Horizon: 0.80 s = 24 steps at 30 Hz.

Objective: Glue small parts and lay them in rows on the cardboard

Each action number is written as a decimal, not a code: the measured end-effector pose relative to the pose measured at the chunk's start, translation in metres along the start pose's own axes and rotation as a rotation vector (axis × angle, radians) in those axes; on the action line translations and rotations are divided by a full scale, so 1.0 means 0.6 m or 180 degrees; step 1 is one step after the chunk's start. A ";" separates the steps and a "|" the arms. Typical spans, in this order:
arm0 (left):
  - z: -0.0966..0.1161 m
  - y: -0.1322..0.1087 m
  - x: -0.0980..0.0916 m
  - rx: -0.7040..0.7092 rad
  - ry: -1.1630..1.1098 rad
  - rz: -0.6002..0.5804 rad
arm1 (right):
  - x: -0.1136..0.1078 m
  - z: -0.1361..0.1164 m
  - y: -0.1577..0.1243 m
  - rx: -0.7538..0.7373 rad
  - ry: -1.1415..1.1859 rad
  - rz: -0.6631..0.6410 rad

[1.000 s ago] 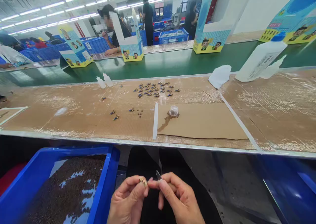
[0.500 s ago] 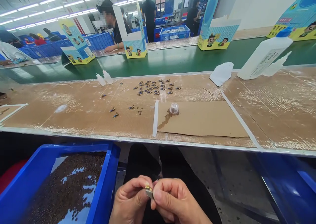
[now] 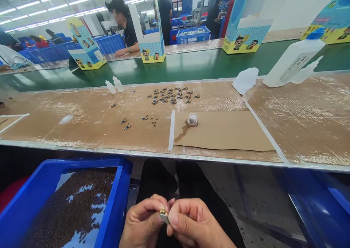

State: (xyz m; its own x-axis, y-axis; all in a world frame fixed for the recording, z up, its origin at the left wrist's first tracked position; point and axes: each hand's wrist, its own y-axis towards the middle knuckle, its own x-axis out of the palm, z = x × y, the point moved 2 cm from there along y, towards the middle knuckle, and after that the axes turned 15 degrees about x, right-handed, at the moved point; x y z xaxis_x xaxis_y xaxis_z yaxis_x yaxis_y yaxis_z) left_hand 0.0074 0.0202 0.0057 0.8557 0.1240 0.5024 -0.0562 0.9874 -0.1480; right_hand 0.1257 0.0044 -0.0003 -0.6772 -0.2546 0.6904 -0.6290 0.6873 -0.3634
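Observation:
Above my lap, my left hand (image 3: 146,220) pinches a small yellow and grey figurine piece (image 3: 164,216) between thumb and fingers. My right hand (image 3: 194,219) closes on the same piece from the other side, its thumb pressed near the edge. The fingers hide much of the piece. On the cardboard-covered bench ahead lie several small dark blue and gold figures (image 3: 169,95) in a cluster. A few more such figures (image 3: 127,126) lie nearer, beside several tiny brown discs (image 3: 154,122). A small clear cup (image 3: 192,119) stands on a cardboard sheet (image 3: 226,131) with a wet stain around it.
At my left stands a blue bin (image 3: 124,182) with many small dark discs. Two small white dropper bottles (image 3: 118,84) and a large white bottle (image 3: 294,60) stand on the bench. Behind runs a green conveyor belt (image 3: 186,66) with printed boxes (image 3: 243,40). A co-worker (image 3: 131,33) sits across it.
Both hands keep their pinch on the small piece, which has shifted and turned slightly. The view has tilted a little; the things on the bench have not moved.

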 end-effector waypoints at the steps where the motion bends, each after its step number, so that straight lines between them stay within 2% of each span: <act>1: -0.001 0.000 -0.001 0.0013 0.0005 -0.0010 | 0.000 0.000 0.000 0.0002 0.0006 0.0015; 5: -0.005 0.000 -0.005 0.0034 0.0043 -0.0018 | -0.002 0.000 0.001 0.0001 0.0105 0.0061; 10: -0.006 0.002 -0.003 0.0201 -0.0100 -0.0028 | -0.026 0.003 0.007 -0.0019 0.0309 0.0219; 14: -0.014 0.006 -0.014 -0.0005 0.0059 0.0261 | -0.037 0.005 0.011 -0.0095 0.0361 0.0359; 20: -0.019 0.010 -0.024 -0.0173 0.0092 0.0514 | -0.022 -0.002 0.007 -0.0665 0.0128 0.1164; 24: -0.024 0.006 -0.023 -0.0248 0.0082 0.0635 | -0.005 0.003 0.003 -0.0916 -0.0278 0.1511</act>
State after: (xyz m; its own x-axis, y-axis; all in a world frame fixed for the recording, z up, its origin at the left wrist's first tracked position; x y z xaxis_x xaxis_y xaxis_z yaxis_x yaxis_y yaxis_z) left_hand 0.0026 0.0205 -0.0139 0.8446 0.3126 0.4347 -0.1866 0.9328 -0.3083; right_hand 0.1260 0.0051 -0.0044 -0.8974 0.0810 0.4338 -0.1261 0.8950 -0.4278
